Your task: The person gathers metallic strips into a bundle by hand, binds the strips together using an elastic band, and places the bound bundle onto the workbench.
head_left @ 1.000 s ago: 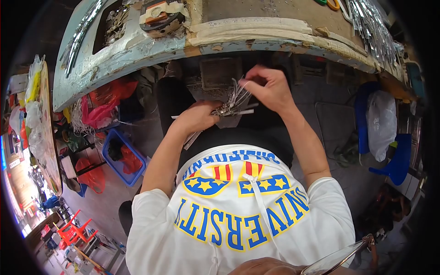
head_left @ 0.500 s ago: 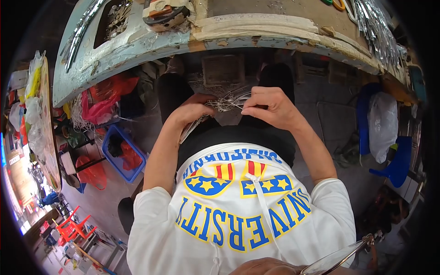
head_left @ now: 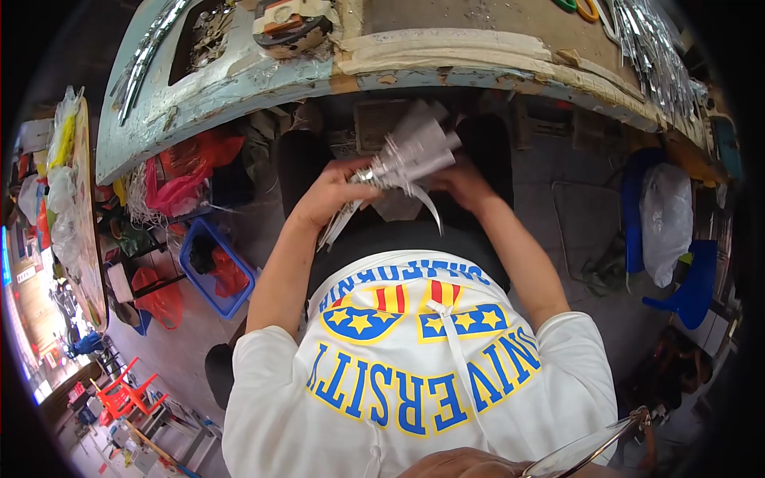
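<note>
A bundle of thin whitish-silver strips [head_left: 414,151] hangs over my lap, its upper end fanned out and blurred by motion. My left hand [head_left: 339,191] is wrapped round the narrow part of the bundle, and strip ends stick out below it toward my wrist. Beside the fanned part, on the right, is my right hand [head_left: 464,182]; its fingers are mostly hidden behind the strips, so their grip does not show. One curved strip dangles between the two hands.
Ahead is the worn workbench edge [head_left: 446,78], with silver strips [head_left: 657,64] at its right and more strips [head_left: 147,64] at its left. A blue basket [head_left: 253,279] with a red bag stands at left. At right is a blue chair [head_left: 692,291] with a plastic bag.
The strips have gone from a loose tangle to an upright fan above my left hand. My right hand has moved from in front of the strips to behind their right side.
</note>
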{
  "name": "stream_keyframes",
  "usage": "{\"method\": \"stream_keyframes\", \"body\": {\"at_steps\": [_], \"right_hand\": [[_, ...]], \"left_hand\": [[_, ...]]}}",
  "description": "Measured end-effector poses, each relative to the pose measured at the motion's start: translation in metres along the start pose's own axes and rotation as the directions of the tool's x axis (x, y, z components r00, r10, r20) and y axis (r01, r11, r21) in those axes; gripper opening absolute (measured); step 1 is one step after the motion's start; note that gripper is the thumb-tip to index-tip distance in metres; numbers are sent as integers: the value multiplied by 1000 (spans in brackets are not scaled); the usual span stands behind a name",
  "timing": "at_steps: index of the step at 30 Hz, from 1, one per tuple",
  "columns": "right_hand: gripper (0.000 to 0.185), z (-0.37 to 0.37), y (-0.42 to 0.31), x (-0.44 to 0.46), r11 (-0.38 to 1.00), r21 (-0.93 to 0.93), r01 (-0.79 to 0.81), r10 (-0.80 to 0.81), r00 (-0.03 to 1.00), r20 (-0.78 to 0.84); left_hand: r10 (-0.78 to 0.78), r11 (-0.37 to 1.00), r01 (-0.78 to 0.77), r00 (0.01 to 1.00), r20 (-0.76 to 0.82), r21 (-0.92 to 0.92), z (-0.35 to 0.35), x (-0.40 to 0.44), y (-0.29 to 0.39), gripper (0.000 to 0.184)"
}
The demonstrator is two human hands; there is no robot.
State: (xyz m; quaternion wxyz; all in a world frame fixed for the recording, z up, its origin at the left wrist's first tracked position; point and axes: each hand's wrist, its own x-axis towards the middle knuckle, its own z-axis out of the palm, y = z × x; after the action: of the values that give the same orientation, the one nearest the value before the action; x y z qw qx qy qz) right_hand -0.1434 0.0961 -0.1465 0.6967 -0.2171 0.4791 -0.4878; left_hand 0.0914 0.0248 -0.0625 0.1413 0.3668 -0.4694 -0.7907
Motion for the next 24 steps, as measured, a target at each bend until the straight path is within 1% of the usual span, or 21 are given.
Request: {"method": "stream_keyframes", "body": {"at_steps": [1,2,4,5,6,9,10,13,14,16,17,18,19,20,21,24], "right_hand": [[14,1,0,-4,989,-123,-78,83,996,43],[13,4,2,-12,964,-265,19,7,995,97],[13,22,-18,-35,879,-452,154,-61,975,214],[14,28,-27,-45,816,-533,223,-85,958,272],[9,33,-32,-50,793,-544,275,-106,941,321],[10,41,-48,-55,792,-493,360,-141,894,426],[9,42,-53,-56,837,-448,315,-121,905,408],[7,35,-56,-54,874,-412,259,-74,908,412],[7,32,-53,-52,856,-449,256,-55,909,413],[12,31,-41,-41,862,-467,197,-72,959,273],[15,29,-32,-34,866,-472,166,-81,977,196],[16,20,-16,-24,946,-300,120,-89,989,116],[15,19,-13,-20,989,-133,57,-50,997,52],[15,21,-10,-17,999,41,0,0,1000,-3],[14,24,-8,-16,975,217,-50,62,997,-48],[12,34,-7,-20,964,260,-46,58,998,-37]], "left_hand": [[10,992,-11,1000,-8,-129,-8,5,-2,37],[-7,979,-4,999,-50,-204,-12,10,-5,35],[-51,937,4,991,-125,-350,-16,17,-12,31],[-72,945,26,989,-128,-327,-16,18,-14,31],[-92,951,49,987,-129,-305,-14,19,-16,31],[-120,959,77,983,-141,-274,2,20,-13,29],[-122,960,78,981,-151,-270,6,20,-12,28],[-90,907,56,994,-62,-417,-7,22,-19,28],[-61,885,29,997,-54,-465,-8,21,-21,28],[-6,831,-16,999,-38,-556,-8,20,-24,27],[-16,821,-13,999,-46,-571,-6,19,-24,27],[-26,810,-9,998,-51,-586,-3,18,-23,27],[-36,799,-5,998,-55,-602,0,19,-23,27],[-18,799,-7,999,-35,-602,2,21,-23,28],[-2,798,-9,1000,-17,-603,4,22,-23,29],[18,806,-12,1000,4,-592,4,24,-25,33]]}}
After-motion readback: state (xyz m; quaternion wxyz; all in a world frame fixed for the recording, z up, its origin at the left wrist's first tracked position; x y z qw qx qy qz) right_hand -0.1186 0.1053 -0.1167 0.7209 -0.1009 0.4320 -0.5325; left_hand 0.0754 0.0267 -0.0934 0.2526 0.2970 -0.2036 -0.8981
